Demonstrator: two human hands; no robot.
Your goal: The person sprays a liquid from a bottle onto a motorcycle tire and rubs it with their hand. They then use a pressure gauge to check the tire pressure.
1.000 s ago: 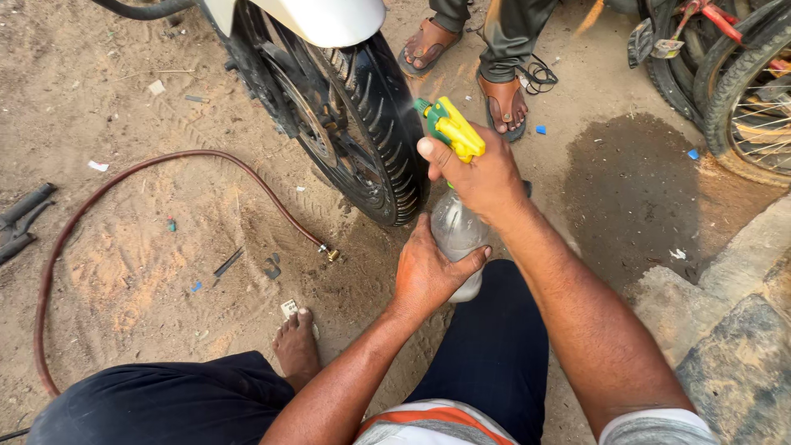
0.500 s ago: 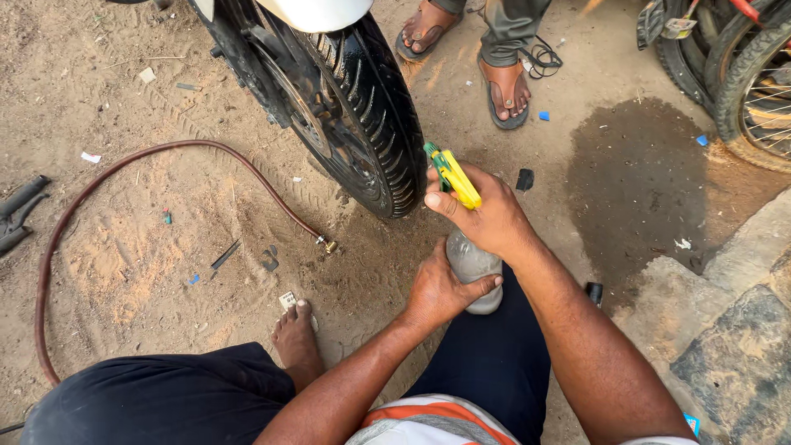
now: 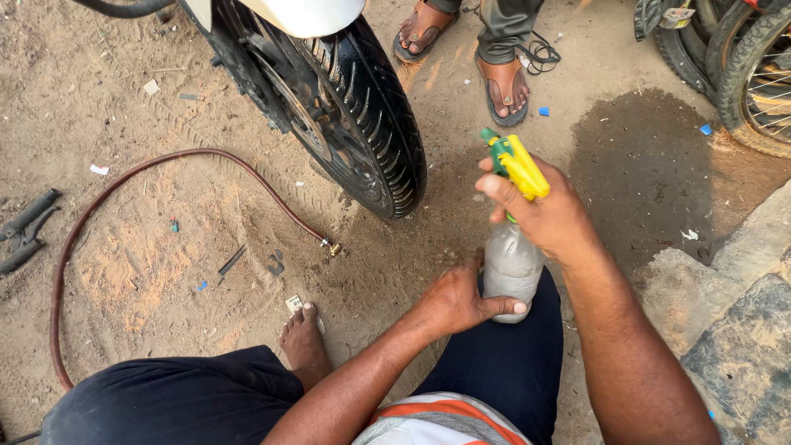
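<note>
The right hand [image 3: 550, 216] is closed around the green and yellow trigger head of a cloudy clear plastic spray bottle [image 3: 511, 262], near the centre of the view. The left hand [image 3: 451, 300] grips the bottom of the same bottle (thumb across its base). At 11 o'clock from the bottle stands a black rubber motorcycle tyre [image 3: 375, 136] on the sandy ground [image 3: 140, 272]. A reddish air hose [image 3: 124, 177] lies curved at 9 o'clock.
</note>
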